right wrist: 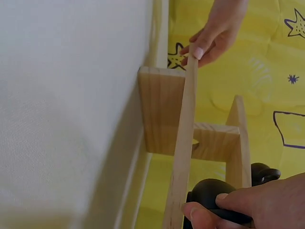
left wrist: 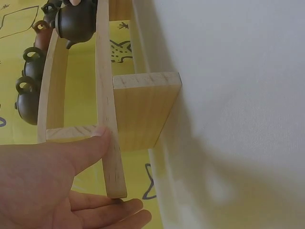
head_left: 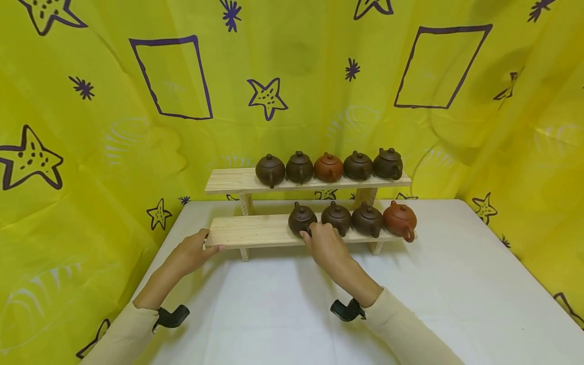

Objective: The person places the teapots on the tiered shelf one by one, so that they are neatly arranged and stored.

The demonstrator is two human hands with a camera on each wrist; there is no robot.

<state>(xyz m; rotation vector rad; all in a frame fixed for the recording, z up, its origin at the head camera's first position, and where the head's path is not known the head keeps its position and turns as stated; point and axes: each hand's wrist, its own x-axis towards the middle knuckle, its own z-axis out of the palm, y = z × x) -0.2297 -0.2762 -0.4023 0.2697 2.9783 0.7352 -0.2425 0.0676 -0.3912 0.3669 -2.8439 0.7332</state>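
A two-tier wooden display rack (head_left: 248, 230) stands on the white table. My left hand (head_left: 188, 252) holds the left end of its lower board; the left wrist view has the thumb (left wrist: 99, 138) against the front edge and the fingers round the end. With the right hand (head_left: 327, 246) I grip a dark brown clay teapot (head_left: 301, 215) at its handle side, the leftmost one on the lower board. The right wrist view shows thumb and finger on this teapot (right wrist: 209, 191), its handle largely hidden. Close by on the right sits another dark teapot (head_left: 336, 215).
Further along the lower board are a dark teapot (head_left: 367, 217) and a reddish-brown one (head_left: 399, 217). The upper board (head_left: 232, 178) carries several teapots, among them a reddish one (head_left: 328, 166). A yellow patterned cloth (head_left: 301, 50) hangs behind the white table (head_left: 274, 314).
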